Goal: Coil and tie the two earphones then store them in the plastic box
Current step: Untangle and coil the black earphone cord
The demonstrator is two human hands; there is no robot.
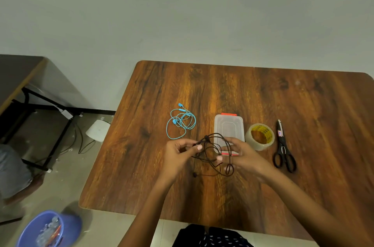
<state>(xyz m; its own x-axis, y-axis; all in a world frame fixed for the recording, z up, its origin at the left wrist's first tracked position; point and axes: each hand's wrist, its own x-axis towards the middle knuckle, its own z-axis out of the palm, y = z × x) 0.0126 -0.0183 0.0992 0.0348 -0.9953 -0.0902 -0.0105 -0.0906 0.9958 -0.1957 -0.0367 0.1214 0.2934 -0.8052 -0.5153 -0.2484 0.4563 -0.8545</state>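
Both hands hold the black earphones [212, 151] just above the table [303, 105], near the plastic box [228, 125]: left hand [180, 155] pinches the cord, right hand [240, 155] grips loops. Light, limp, tangle-prone; best held at the bunched loops.

One head-worn wide-angle view looks forward and steeply down over the wooden table [303, 115], close above it, with wall beyond and floor at left.
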